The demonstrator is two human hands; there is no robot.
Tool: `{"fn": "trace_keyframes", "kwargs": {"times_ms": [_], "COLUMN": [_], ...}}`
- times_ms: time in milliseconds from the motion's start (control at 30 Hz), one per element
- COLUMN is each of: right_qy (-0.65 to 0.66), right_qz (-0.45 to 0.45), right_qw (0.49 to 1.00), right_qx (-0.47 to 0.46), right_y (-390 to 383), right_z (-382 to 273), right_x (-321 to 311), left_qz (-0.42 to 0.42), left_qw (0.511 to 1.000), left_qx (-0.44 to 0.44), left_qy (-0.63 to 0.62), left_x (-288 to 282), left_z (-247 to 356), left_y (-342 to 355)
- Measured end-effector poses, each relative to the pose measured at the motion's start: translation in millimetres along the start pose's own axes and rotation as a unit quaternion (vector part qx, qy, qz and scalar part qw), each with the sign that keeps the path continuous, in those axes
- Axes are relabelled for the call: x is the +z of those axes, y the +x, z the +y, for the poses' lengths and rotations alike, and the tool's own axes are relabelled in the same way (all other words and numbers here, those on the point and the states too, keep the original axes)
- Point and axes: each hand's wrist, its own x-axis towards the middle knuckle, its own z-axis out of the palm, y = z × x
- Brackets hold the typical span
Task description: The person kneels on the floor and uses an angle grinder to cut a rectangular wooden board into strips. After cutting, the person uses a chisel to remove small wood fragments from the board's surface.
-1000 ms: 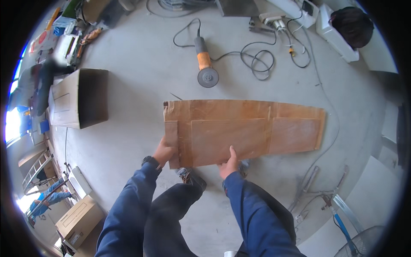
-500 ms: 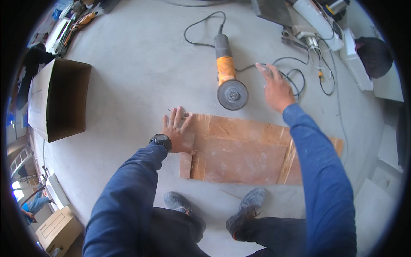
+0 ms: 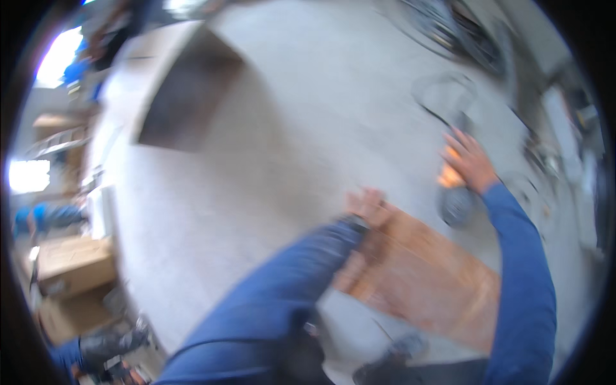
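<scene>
The picture is smeared by motion. My left hand (image 3: 369, 206) rests on the far left corner of a brown wooden board (image 3: 423, 279) lying on the floor, its fingers laid over the edge. A narrow strip (image 3: 350, 271) shows at the board's left end, below that hand. To the right, my right hand (image 3: 473, 162) has its fingers apart over the orange body of an angle grinder (image 3: 451, 170). I cannot tell whether it touches the tool. The grinder's round disc (image 3: 456, 206) points toward the board.
An open cardboard box (image 3: 154, 67) stands at the upper left. More cardboard boxes (image 3: 74, 260) and another person (image 3: 80, 353) are at the lower left. A thin cable (image 3: 431, 110) runs behind the grinder, and coiled hoses or cables (image 3: 462, 35) lie farther off.
My view has swung left, so the board and grinder appear farther right. My right hand has moved from beside the grinder to over its orange body. My left hand stays at the board's left end.
</scene>
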Motion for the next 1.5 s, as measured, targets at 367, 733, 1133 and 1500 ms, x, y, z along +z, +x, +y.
{"fn": "trace_keyframes", "kwargs": {"times_ms": [367, 733, 1133, 1500], "right_qy": [0.085, 0.399, 0.61, 0.455], "right_qz": [0.013, 0.199, 0.449, 0.472], "right_qw": [0.987, 0.846, 0.438, 0.424], "right_qx": [0.135, 0.292, 0.485, 0.624], "right_y": [-33, -100, -257, -326], "right_z": [-54, -107, -102, -228], "right_x": [0, -95, -284, -447], "left_qz": [-0.009, 0.505, -0.008, 0.174], "left_qw": [0.999, 0.844, 0.93, 0.932], "left_qx": [0.037, 0.079, 0.33, 0.313], "left_qy": [-0.005, 0.159, 0.165, 0.06], "left_x": [39, 63, 49, 34], "left_z": [5, -6, -19, -24], "left_y": [16, 36, -74, -39]}}
